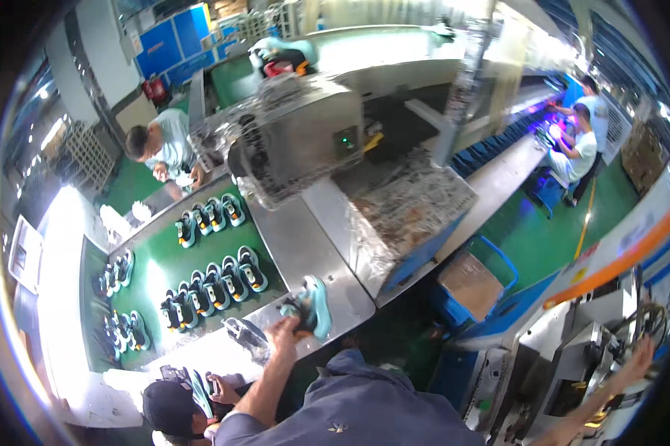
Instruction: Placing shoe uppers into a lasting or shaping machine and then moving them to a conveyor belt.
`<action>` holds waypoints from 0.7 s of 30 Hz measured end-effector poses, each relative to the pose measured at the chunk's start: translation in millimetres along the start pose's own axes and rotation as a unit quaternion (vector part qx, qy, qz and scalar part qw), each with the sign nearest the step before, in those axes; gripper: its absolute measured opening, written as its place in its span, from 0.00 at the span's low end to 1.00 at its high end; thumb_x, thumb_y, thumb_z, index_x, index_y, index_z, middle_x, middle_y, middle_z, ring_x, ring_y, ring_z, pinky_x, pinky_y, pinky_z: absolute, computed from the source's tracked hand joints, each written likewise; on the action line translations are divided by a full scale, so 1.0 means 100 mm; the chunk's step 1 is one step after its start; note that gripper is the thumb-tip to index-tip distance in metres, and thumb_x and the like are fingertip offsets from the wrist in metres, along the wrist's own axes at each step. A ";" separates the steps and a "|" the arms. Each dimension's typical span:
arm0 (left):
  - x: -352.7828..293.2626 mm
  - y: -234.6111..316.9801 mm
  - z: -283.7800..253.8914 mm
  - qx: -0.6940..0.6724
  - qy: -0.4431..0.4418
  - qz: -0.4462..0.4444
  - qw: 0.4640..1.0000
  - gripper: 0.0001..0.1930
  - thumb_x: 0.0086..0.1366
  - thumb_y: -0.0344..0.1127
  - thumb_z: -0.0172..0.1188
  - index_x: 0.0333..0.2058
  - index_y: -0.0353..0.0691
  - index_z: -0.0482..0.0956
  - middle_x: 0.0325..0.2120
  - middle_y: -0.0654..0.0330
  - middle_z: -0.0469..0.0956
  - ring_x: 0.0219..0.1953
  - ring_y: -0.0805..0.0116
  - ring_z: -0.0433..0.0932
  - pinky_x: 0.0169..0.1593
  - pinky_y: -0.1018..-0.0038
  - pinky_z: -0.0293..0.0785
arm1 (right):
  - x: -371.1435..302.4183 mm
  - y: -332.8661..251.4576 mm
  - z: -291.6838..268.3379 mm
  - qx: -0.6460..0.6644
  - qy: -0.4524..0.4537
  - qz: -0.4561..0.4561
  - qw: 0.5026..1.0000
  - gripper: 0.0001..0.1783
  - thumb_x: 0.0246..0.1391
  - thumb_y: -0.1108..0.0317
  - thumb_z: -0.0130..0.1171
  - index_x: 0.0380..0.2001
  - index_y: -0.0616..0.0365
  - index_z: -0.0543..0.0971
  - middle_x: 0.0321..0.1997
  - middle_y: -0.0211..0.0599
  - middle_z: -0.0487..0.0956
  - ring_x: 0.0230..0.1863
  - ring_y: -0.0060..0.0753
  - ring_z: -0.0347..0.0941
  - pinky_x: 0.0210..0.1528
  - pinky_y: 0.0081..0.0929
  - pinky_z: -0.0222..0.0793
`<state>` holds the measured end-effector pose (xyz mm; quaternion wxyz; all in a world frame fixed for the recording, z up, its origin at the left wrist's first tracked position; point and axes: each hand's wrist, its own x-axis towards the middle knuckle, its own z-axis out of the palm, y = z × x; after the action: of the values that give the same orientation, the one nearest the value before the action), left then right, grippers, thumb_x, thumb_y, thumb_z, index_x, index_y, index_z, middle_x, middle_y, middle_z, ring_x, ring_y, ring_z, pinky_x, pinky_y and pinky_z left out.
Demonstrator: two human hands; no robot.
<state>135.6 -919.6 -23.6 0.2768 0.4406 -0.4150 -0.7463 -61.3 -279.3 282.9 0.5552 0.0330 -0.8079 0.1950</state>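
Left hand gripping one teal shoe at the near edge of the steel table, right hand on the machine, fingers unclear, about sixteen shoes on the green belt, bare steel beside.

The left hand grips a teal-soled shoe at the edge of the steel worktop. The right hand reaches far out to a machine (what its fingers hold cannot be made out). Rows of dark shoes lie on the green conveyor belt, and a person in a dark cap works just below.
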 end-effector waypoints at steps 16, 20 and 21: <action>4.81 1.24 -0.08 -0.023 0.164 0.166 0.972 0.18 0.52 0.34 0.68 0.36 0.24 0.78 0.23 0.55 0.78 0.19 0.70 0.75 0.21 0.77 0.71 | 0.45 -7.79 4.55 0.208 -0.305 -0.418 0.830 0.36 0.43 0.53 0.68 0.52 0.63 0.70 0.49 0.51 0.76 0.48 0.44 0.74 0.52 0.35 0.68; 5.56 1.19 -0.23 0.221 0.279 0.277 0.893 0.20 0.54 0.38 0.65 0.39 0.27 0.75 0.29 0.47 0.80 0.32 0.53 0.79 0.39 0.64 0.74 | 0.11 -8.35 5.01 0.121 -0.381 -0.438 0.805 0.33 0.40 0.61 0.69 0.49 0.66 0.73 0.45 0.49 0.77 0.47 0.40 0.73 0.52 0.35 0.68; 5.71 1.16 -0.11 0.278 0.296 0.300 0.863 0.20 0.55 0.38 0.64 0.40 0.28 0.74 0.32 0.44 0.79 0.35 0.46 0.79 0.41 0.60 0.74 | 0.38 -8.26 5.54 0.152 -0.410 -0.447 0.780 0.40 0.45 0.54 0.64 0.60 0.60 0.66 0.52 0.51 0.76 0.51 0.42 0.74 0.55 0.31 0.66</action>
<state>-111.2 -1426.6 -170.2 0.4628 0.5540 -0.6160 -0.3152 -342.7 -1228.7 377.6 0.1843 0.5511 -0.8137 0.0130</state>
